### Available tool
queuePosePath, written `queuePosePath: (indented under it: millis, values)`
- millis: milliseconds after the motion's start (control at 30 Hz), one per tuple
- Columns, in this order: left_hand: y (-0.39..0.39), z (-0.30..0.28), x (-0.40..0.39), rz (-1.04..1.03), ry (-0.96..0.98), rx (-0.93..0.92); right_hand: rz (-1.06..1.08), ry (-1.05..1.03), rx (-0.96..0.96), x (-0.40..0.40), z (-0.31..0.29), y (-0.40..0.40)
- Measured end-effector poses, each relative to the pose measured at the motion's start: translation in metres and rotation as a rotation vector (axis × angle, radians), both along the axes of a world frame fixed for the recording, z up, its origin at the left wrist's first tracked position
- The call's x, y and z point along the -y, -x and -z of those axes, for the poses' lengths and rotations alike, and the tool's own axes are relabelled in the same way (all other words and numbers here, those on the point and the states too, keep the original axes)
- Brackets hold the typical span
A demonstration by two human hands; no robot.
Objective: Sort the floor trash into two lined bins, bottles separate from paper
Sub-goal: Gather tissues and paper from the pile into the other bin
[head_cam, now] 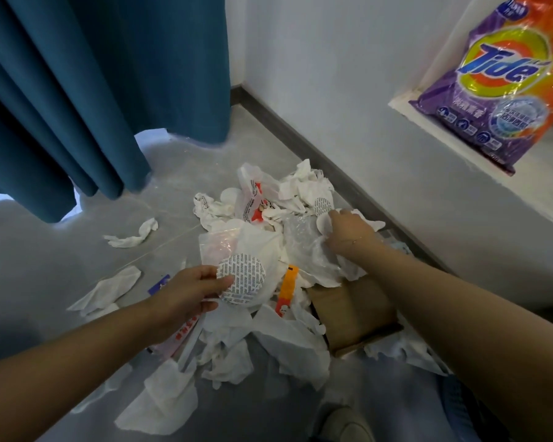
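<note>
Grey floor (pixel 205 161) holds a paper heap (pixel 268 330); left hand (pixel 186 295) pinches a printed disc (pixel 241 279), right hand (pixel 348 231) grasps tissue (pixel 324 260).

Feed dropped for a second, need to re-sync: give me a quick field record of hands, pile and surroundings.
left hand: pinches a round printed disc
right hand: grips white tissue in the pile
pile: tissues, plastic bags, brown cardboard, on grey floor
stray tissues: left of pile
bottles: none visible
bins: not in view
surroundings: blue curtain, detergent bag on ledge

left hand (pixel 186 291) pinching printed paper disc (pixel 241 279), right hand (pixel 348 231) in tissues (pixel 304 186)
</note>
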State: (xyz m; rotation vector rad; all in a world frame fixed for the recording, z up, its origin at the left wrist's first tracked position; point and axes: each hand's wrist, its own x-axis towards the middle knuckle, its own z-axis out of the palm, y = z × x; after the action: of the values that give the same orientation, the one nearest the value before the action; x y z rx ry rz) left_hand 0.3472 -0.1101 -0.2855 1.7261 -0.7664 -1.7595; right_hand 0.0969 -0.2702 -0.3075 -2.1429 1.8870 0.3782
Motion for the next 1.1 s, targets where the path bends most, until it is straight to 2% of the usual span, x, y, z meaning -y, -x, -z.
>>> queuePosePath:
  millis: [200, 300, 367, 467, 567, 667, 800, 867, 967, 1033, 1100]
  values:
    - [-0.004, 0.01, -0.019, 0.04, -0.061, 0.0, -0.053, 0.049, -0.11, 0.006, 0.005, -0.008]
    - [-0.005, 0.016, -0.021, -0.014, -0.068, -0.007, -0.099, 0.078, -0.118, 0.006, 0.002, -0.006]
    - [-0.004, 0.019, -0.021, -0.05, -0.08, -0.011, -0.057, 0.109, -0.091, 0.008, -0.005, -0.003]
    - [-0.001, 0.022, -0.019, -0.071, -0.068, -0.012, 0.037, 0.226, 0.013, 0.008, -0.013, 0.01]
    - [0.001, 0.024, -0.019, -0.086, -0.056, -0.009, 0.031, 0.351, 0.134, 0.001, -0.013, 0.018]
    - [0.0, 0.025, -0.018, -0.106, -0.047, -0.017, 0.04, 0.491, 0.361, -0.012, -0.017, 0.026]
    - [0.004, 0.018, -0.014, -0.089, -0.031, -0.016, 0.192, 0.586, 0.689, -0.029, -0.04, 0.024]
    - [0.004, 0.014, -0.011, -0.097, 0.003, -0.016, 0.317, 0.494, 0.91, -0.036, -0.052, 0.016]
    - [0.0, 0.006, -0.01, -0.109, 0.058, 0.034, 0.447, 0.147, 1.246, -0.056, -0.066, -0.003]
    - [0.0, -0.003, -0.01, -0.139, 0.084, 0.027, 0.423, -0.033, 1.298, -0.073, -0.068, -0.016]
    - [0.002, -0.014, -0.01, -0.163, 0.087, 0.001, 0.363, -0.121, 1.296, -0.085, -0.062, -0.026]
